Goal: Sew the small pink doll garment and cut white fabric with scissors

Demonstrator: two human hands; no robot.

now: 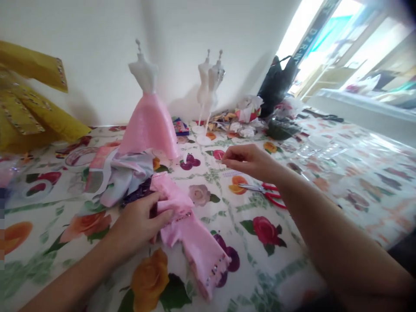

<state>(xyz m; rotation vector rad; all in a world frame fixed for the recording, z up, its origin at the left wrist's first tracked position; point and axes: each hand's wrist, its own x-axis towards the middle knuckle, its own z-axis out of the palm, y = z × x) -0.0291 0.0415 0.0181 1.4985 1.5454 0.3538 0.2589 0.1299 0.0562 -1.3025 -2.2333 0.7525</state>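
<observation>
My left hand [138,223] presses down on a small pink fabric garment [195,236] with sequin trim, which lies on the flower-patterned tablecloth [260,268]. My right hand [248,161] is stretched out over the table with its fingertips pinched together; something thin, perhaps a needle or pin, seems to sit between them, too small to make out. Red-handled scissors [266,193] lie just below my right wrist. A heap of grey, pink and purple cloth [125,177] sits above my left hand.
A white mini mannequin in a pink skirt [149,121] stands behind the cloth heap. Two bare white mannequins [209,86] stand further back, with fabric scraps [240,119] and a black bag [276,84] to their right. Yellow fabric [29,99] lies at the left.
</observation>
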